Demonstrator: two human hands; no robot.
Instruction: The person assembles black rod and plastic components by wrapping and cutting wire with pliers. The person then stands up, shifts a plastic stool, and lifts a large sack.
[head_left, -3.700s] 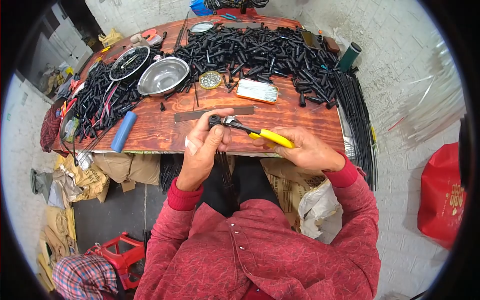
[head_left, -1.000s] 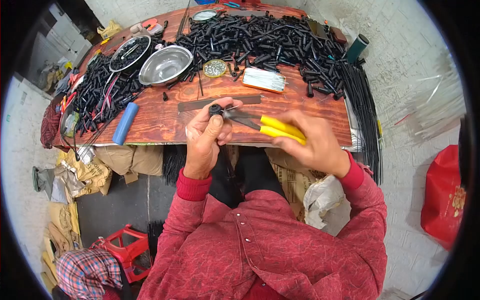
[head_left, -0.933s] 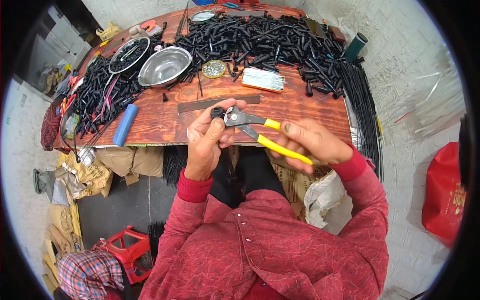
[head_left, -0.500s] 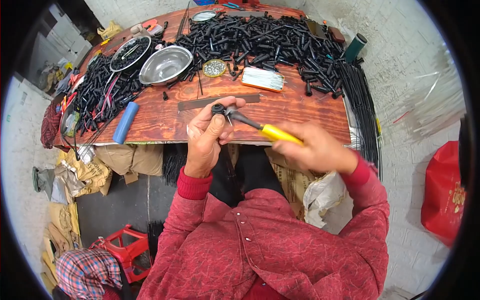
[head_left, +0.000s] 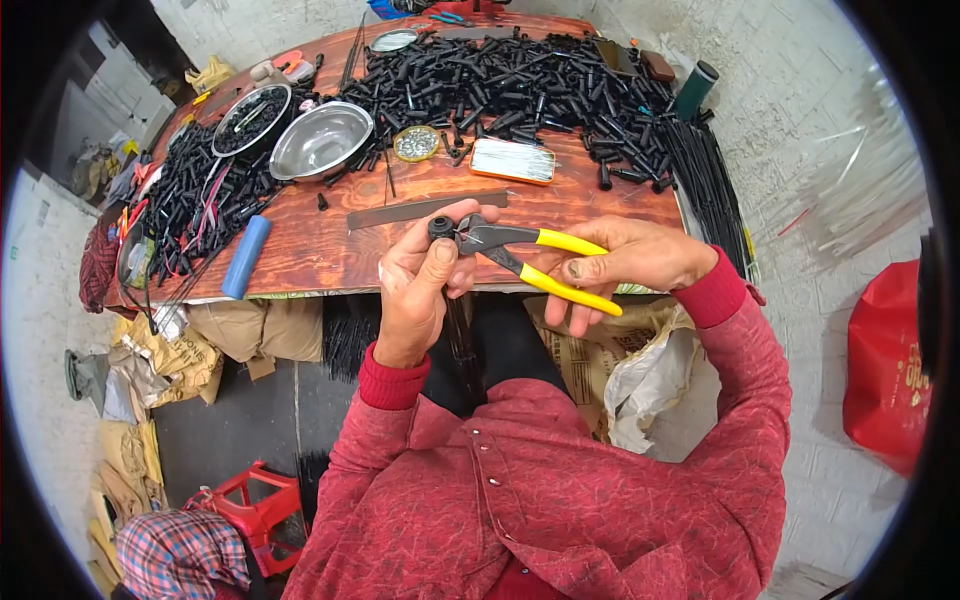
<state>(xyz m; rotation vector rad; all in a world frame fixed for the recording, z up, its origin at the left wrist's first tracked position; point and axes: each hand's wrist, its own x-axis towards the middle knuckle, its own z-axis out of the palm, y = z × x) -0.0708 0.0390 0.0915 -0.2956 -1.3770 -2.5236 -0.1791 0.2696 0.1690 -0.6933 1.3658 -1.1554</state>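
Between the thumb and fingers of my left hand (head_left: 420,275) is a black tubular part (head_left: 441,229), its round end facing up toward me. My right hand (head_left: 625,265) holds pliers (head_left: 510,248) by their yellow handles, which are spread apart. The dark jaws of the pliers are right beside the round end of the black part, near my left fingertips. Whether the jaws grip anything there is too small to tell. Below my left hand a dark, glossy length (head_left: 461,335) hangs down over my lap.
A big heap of black tubular parts (head_left: 490,80) covers the back of the wooden table (head_left: 310,245). Nearer are a steel bowl (head_left: 320,145), a round dish of small metal pieces (head_left: 416,144), an orange-rimmed tray of thin pins (head_left: 512,160), a flat metal strip (head_left: 425,208) and a blue cylinder (head_left: 246,258).
The pliers' handles have gone from closed together to spread wide, and my right fingers have loosened and opened around them. My left hand still holds the black part in nearly the same place.
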